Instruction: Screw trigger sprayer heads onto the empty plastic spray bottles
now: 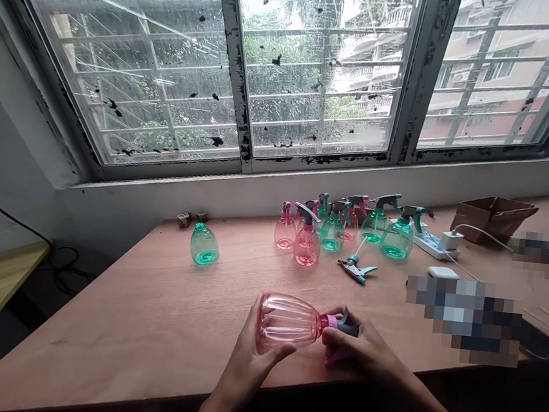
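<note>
Currently, pink bottle [287,322]: it is held on its side near the front edge of the table [145,336]; whether it touches the tabletop is hard to tell
Left hand [255,353]: curled around the wide base end
Right hand [365,349]: clasped on the dark grey spray head [348,326], beside its pink collar [332,322]
Grip: the smooth, curved sides could let the bottle spin if the neck is twisted hard
Collar: turned at a slant, it might cross its thread and leak
Edge: a slip this close could send the bottle to the floor
Plastic: clear, shiny, thin-looking, egg-shaped towards the neck
Green bottle [203,249]: topless, upright, rounded, see-through
Loose spray head [356,269]: angular, lying near the standing bottles [307,248]
Tabletop: flat, reddish-brown, dull
</note>
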{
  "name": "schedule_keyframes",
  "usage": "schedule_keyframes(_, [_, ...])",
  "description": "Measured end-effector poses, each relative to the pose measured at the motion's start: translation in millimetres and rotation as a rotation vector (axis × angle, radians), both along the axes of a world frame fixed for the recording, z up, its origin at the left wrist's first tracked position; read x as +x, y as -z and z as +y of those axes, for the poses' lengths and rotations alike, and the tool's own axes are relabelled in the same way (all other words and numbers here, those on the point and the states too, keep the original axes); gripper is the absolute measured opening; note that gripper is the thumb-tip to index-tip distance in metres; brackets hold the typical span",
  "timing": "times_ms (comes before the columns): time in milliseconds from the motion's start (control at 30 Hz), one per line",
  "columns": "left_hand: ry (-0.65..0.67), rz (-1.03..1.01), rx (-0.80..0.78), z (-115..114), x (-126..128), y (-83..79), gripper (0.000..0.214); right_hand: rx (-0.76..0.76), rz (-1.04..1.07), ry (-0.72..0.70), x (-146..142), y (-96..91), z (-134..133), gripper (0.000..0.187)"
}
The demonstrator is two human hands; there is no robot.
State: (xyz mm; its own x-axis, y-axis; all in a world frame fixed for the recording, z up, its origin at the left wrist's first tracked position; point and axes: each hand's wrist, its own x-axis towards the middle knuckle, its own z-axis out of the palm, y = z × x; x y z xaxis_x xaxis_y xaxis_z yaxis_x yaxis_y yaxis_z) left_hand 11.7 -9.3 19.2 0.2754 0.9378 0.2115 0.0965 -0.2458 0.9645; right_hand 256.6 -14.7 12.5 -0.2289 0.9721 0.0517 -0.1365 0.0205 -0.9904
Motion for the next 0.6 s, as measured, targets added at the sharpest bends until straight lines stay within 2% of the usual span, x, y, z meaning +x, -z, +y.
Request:
schedule_keyframes(167, [-0.074, 0.157, 0.115, 0.5, -0.6, 3.2, 0.1, -0.027, 0.073, 0.039, -1.5, -4.6, 1.9, 0.041])
schedule_keyframes(300, [-0.048, 0.111, 0.036, -3.3, 0.7, -1.3, 0.112, -0.02, 0.033, 0.042, -2.3, -7.3, -0.7, 0.041])
schedule_keyframes(433, [-0.047, 0.059, 0.028, -2.4, 0.2, -4.3, 0.083, -0.025, 0.053, 0.035, -2.9, -8.1, -1.6, 0.041])
schedule_keyframes(600, [-0.052, 0.132, 0.114, -1.7, -1.0, 1.4, 0.087, -0.041, 0.164, 0.051, -3.7, -8.0, 0.8, 0.037])
